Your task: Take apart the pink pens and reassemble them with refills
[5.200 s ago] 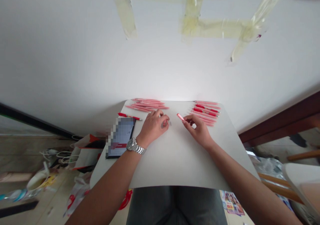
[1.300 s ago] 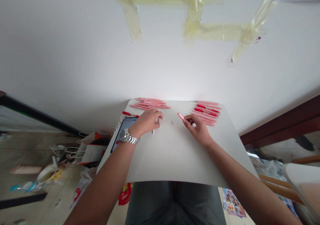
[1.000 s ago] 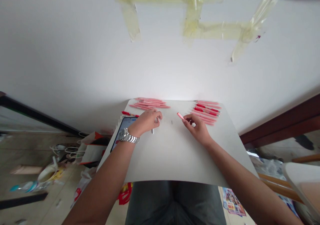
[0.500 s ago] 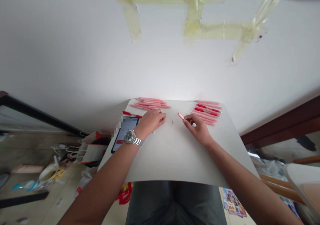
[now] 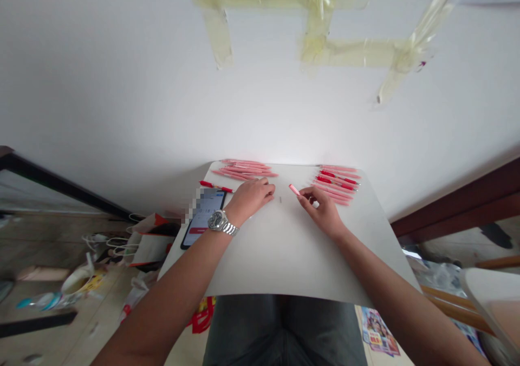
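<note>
My right hand [image 5: 323,209] pinches a short pink pen barrel [image 5: 294,189] between thumb and fingers, one end pointing up and left. My left hand [image 5: 255,195], with a metal watch on its wrist, is low over the table with its fingers curled together; whatever they may hold is hidden. A tiny grey piece [image 5: 280,199], too small to name surely, lies between the two hands. Just beyond my left hand rests a pile of pink pens [image 5: 244,167]. More pink pens [image 5: 333,194] and several red pens [image 5: 339,177] lie in a row beyond my right hand.
A phone [image 5: 201,222] with a lit screen lies at the left edge of the white table [image 5: 280,263], and a single red pen [image 5: 215,186] lies above it. A wall [image 5: 264,117] with yellowed tape stands behind. Bags [image 5: 150,247] and a bottle [image 5: 43,301] are on the floor at left.
My left hand has shifted slightly right, towards the tiny grey piece, uncovering more of the single red pen. My right hand keeps its place with the pink barrel.
</note>
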`<action>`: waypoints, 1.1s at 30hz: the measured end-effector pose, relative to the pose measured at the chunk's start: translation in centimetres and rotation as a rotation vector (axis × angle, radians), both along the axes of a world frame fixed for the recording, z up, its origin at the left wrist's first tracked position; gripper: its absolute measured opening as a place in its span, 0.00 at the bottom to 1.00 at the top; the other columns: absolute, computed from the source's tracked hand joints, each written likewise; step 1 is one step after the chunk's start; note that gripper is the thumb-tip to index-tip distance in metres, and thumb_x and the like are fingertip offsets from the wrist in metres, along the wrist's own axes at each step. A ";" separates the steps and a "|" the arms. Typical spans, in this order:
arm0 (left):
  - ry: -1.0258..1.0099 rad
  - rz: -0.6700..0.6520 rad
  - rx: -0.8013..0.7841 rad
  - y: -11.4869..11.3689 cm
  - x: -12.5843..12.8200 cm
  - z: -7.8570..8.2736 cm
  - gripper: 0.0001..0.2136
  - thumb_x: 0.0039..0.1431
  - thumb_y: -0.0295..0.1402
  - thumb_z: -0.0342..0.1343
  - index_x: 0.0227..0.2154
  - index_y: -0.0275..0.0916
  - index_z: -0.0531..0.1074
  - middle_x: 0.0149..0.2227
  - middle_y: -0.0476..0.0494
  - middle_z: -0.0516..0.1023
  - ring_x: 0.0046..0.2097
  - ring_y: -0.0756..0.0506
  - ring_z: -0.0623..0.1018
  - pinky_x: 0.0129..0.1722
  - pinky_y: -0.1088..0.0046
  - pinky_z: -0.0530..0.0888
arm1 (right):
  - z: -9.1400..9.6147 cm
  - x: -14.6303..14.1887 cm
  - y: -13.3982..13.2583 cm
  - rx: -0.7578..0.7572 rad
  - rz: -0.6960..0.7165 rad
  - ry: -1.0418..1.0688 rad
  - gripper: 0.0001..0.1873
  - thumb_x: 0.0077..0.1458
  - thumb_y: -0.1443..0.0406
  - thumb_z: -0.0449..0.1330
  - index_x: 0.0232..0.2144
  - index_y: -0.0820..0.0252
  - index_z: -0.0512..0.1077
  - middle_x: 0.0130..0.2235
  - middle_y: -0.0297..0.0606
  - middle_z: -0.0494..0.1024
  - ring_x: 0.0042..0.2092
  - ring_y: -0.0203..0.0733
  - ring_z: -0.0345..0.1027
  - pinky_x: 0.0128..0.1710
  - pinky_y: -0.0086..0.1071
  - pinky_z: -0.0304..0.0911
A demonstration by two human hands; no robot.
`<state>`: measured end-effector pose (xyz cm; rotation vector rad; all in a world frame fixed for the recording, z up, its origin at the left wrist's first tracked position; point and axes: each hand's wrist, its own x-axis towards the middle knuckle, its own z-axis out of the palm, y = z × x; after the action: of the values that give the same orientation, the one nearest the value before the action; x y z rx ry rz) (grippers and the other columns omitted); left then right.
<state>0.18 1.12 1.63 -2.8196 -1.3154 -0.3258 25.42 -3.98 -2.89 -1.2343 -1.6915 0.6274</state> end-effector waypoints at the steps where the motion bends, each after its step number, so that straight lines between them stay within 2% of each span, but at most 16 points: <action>1: -0.002 0.001 -0.004 0.0 0.0 0.0 0.05 0.68 0.35 0.58 0.36 0.41 0.75 0.38 0.43 0.77 0.40 0.42 0.77 0.38 0.68 0.67 | 0.0 0.0 0.0 0.002 -0.001 0.001 0.17 0.66 0.49 0.59 0.40 0.55 0.75 0.38 0.39 0.80 0.36 0.42 0.70 0.36 0.38 0.68; 13: -0.078 -0.007 -0.051 0.6 0.0 -0.2 0.06 0.67 0.34 0.59 0.33 0.41 0.76 0.35 0.45 0.79 0.38 0.43 0.78 0.35 0.69 0.64 | 0.1 0.0 0.0 -0.001 0.008 0.001 0.17 0.66 0.49 0.59 0.41 0.55 0.75 0.38 0.40 0.80 0.36 0.43 0.71 0.36 0.38 0.68; 23: -0.050 -0.015 -0.046 0.8 0.2 0.0 0.07 0.66 0.32 0.59 0.34 0.41 0.81 0.37 0.42 0.82 0.39 0.42 0.79 0.37 0.68 0.68 | 0.2 -0.1 -0.1 0.012 0.000 -0.005 0.17 0.67 0.49 0.59 0.41 0.55 0.75 0.37 0.39 0.80 0.36 0.43 0.71 0.36 0.38 0.68; 33: -0.043 0.062 -0.036 0.5 0.9 0.0 0.07 0.65 0.29 0.58 0.34 0.41 0.80 0.37 0.41 0.83 0.39 0.40 0.80 0.36 0.66 0.68 | 0.2 -0.1 0.0 0.011 0.009 0.008 0.17 0.66 0.49 0.59 0.41 0.54 0.75 0.37 0.40 0.79 0.37 0.44 0.72 0.36 0.39 0.67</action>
<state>1.03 1.58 1.64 -2.8090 -1.4273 -0.3670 25.30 -4.01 -2.66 -1.2155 -1.6932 0.6266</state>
